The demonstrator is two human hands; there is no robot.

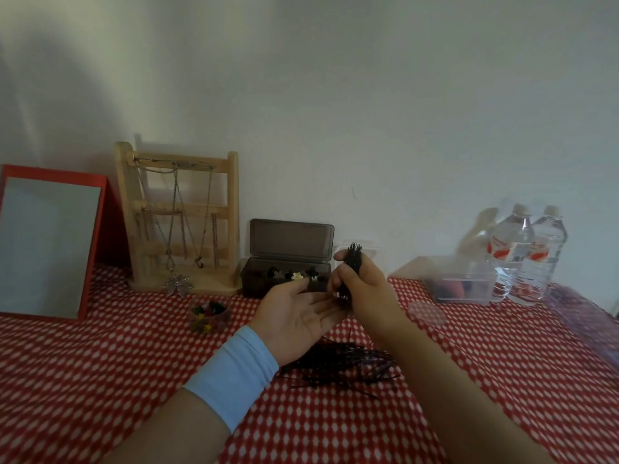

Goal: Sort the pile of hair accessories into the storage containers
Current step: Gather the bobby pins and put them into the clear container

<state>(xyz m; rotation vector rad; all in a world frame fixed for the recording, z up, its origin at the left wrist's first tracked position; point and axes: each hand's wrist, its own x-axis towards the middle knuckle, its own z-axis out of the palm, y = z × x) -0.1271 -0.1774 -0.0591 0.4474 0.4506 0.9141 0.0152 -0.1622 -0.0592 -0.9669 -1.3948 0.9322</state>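
My right hand (363, 289) is closed around an upright bundle of black hairpins (354, 256), whose looped ends stick out above my fingers. My left hand (298, 316) lies palm up and flat just under the bundle's lower ends, with a light blue wristband on that forearm. A loose pile of black hairpins (345, 363) is spread on the red patterned tablecloth below both hands. Behind them stands a dark box (291, 259) with its lid up, holding small clips. A small round clear container (209, 316) of coloured clips sits to the left.
A red-framed mirror (50, 242) and a wooden jewellery stand (181, 222) with necklaces stand at the back left. A clear tub (462, 283) with its lid (428, 313) off and two water bottles (529, 256) are at the back right. A small clear box (375, 252) sits behind my right hand.
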